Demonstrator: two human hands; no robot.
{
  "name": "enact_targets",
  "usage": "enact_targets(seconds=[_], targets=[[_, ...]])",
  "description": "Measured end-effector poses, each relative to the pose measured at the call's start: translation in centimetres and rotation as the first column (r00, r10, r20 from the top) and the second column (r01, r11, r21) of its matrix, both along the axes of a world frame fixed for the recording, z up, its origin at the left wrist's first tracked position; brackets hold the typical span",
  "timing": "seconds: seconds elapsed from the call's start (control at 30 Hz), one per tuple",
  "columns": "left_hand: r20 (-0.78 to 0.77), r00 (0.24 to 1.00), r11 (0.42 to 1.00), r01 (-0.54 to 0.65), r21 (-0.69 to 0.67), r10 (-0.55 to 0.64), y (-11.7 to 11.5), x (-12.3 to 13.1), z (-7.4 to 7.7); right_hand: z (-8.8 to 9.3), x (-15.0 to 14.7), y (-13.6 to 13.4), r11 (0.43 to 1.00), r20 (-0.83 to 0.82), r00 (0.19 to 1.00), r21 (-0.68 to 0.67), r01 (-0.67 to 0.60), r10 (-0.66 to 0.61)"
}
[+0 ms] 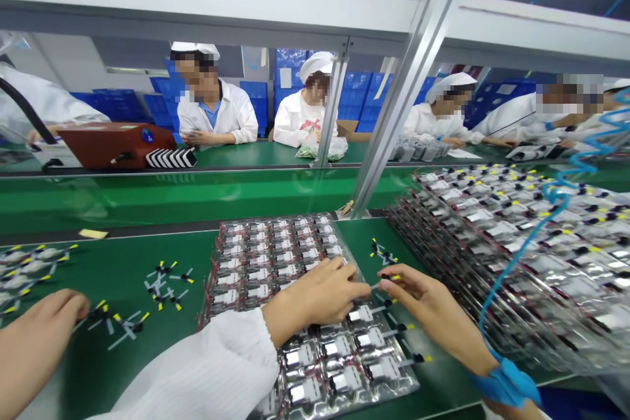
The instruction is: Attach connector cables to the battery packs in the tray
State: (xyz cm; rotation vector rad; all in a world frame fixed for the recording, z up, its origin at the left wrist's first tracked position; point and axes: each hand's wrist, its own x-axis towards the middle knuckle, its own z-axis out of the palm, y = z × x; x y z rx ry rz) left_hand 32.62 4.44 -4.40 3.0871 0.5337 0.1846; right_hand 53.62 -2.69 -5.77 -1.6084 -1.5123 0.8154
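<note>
My right hand (426, 298), with a blue band at its wrist, pinches a small black part with a yellow tip and a grey strip (388, 277). From the left, my left hand (322, 292) reaches over the clear plastic tray (339, 236); its fingers are closed near the strip's end, and what they grip is hidden. Rows of silver-and-white motor-like units (298, 357) with red wires fill the tray. Along its right edge, several similar black-and-yellow strip parts (406, 362) stick out from the units.
Loose strip parts (167, 285) lie left of the tray. A co-worker's hand (54, 315) is at far left. Tall stacked trays (492, 230) stand at right, with a blue coiled cord (522, 236) in front. A metal post (394, 92) rises behind; several people sit across the line.
</note>
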Motion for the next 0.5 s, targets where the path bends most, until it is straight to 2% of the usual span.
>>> enact_targets(seconds=[0.1,0.2,0.37,0.5], targets=[[0.086,0.996,0.996,-0.004,-0.093,0.012,0.1,-0.1,-0.1,-0.3,0.0,0.1,0.999,0.048,0.998,0.027,-0.029,0.028],[0.167,0.985,0.973,-0.011,-0.232,0.051,0.4,-0.2,-0.3,0.1,-0.2,0.2,0.996,0.077,0.995,0.049,-0.07,0.067],[0.287,0.935,0.869,-0.044,-0.492,0.21,0.6,-0.3,-1.3,1.3,-0.9,0.5,0.986,0.141,0.978,0.043,-0.159,0.151],[0.299,0.914,0.827,-0.064,-0.559,0.273,0.7,-0.1,-1.8,1.6,-1.2,1.0,0.976,0.169,0.961,-0.031,-0.217,0.219]])
